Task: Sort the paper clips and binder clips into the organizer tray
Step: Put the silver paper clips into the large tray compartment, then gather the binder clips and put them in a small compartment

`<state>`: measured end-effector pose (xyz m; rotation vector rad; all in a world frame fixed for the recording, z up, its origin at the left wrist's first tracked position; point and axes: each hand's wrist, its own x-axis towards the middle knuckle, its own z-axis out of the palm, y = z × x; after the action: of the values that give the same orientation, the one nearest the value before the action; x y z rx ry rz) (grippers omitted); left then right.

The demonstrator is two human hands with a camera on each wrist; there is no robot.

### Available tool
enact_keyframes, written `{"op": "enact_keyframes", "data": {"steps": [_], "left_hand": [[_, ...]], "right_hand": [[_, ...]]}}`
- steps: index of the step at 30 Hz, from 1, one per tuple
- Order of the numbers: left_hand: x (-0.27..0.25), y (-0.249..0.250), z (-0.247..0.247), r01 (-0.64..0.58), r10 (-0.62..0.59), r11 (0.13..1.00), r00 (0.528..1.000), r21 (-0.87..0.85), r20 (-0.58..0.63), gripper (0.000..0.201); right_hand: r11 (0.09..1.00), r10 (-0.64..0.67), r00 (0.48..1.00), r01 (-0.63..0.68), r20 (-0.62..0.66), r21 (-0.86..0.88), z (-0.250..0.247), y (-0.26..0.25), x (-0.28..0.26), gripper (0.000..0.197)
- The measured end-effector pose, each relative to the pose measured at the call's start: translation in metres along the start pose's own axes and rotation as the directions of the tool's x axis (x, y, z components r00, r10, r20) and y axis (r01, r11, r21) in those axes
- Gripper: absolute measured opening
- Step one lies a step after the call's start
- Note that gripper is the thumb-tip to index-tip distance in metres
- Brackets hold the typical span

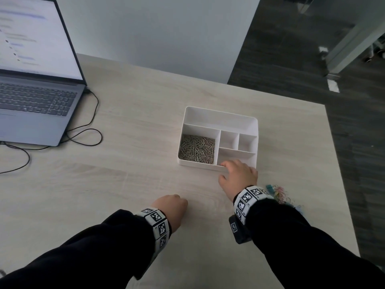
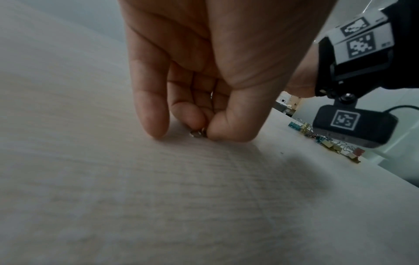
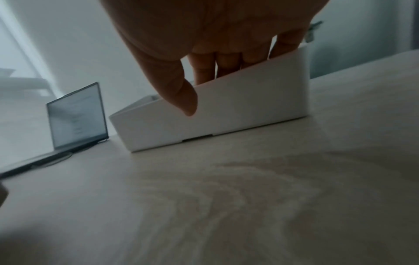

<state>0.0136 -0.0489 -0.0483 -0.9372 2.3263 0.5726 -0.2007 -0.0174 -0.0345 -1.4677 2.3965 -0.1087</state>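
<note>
The white organizer tray [image 1: 220,116] stands on the table, its big left compartment full of silver paper clips [image 1: 196,149]. My right hand [image 1: 237,174] reaches over the tray's near wall [image 3: 226,111] into the front right compartment. Its fingers [image 3: 204,71] run straight down behind the wall, their tips hidden, and the thumb [image 3: 181,95] stays outside, clear of the wall. My left hand [image 1: 174,204] is curled on the table near the front. In the left wrist view, my left hand [image 2: 202,131] pinches a small silver paper clip [image 2: 196,134] against the tabletop.
A pile of coloured binder clips [image 1: 279,193] [image 2: 326,141] lies behind my right wrist near the table's right edge. An open laptop [image 1: 35,80] [image 3: 77,114] sits at the far left, with a black cable [image 1: 87,132] looping beside it.
</note>
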Motion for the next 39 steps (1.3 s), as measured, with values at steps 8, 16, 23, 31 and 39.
{"op": "enact_keyframes", "data": {"steps": [8, 16, 23, 31, 39], "left_hand": [[-0.009, -0.001, 0.000, 0.005, -0.004, 0.999, 0.999, 0.034, -0.037, 0.023], [-0.013, 0.000, -0.007, -0.079, 0.072, 0.995, 0.992, -0.057, -0.103, 0.018], [0.008, 0.000, -0.063, -0.196, -0.098, 0.849, 0.854, -0.491, -0.511, 0.009], [0.040, 0.002, -0.089, -0.049, -0.189, 0.892, 0.862, -0.450, -0.470, 0.013], [0.040, 0.077, -0.072, -0.353, 0.028, 0.825, 0.805, -0.440, -0.593, 0.015]], "right_hand": [[0.997, -0.034, 0.998, 0.031, 0.049, 0.077, 0.004, 0.005, -0.008, 0.036], [0.988, -0.082, 0.994, 0.071, 0.076, 0.134, 0.006, 0.010, -0.027, 0.036], [0.947, -0.167, 0.984, 0.178, -0.061, 0.267, 0.001, 0.023, -0.048, 0.036], [0.952, -0.124, 0.986, 0.150, -0.112, 0.267, -0.001, 0.062, -0.088, 0.033], [0.959, 0.080, 0.978, -0.023, -0.194, 0.283, -0.004, 0.130, -0.116, 0.030]]}}
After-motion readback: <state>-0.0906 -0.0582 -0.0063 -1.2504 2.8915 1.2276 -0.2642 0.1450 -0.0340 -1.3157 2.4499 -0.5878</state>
